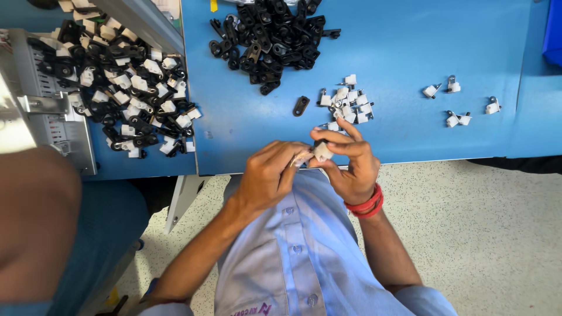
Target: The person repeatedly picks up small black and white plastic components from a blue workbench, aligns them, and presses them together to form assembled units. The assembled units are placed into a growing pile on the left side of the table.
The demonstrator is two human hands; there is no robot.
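My right hand, with a red band at the wrist, pinches a small white plastic clip just off the near edge of the blue table. My left hand meets it from the left, its fingertips closed on the same clip. Directly beyond the hands lies a cluster of several white clips with metal rings. One single black plastic link rests to the left of that cluster. A heap of black links sits further back.
Assembled black-and-white pieces are piled on the left table section beside a grey metal machine. A few white clips lie scattered at the right. Another person's arm fills the lower left. Speckled floor lies below.
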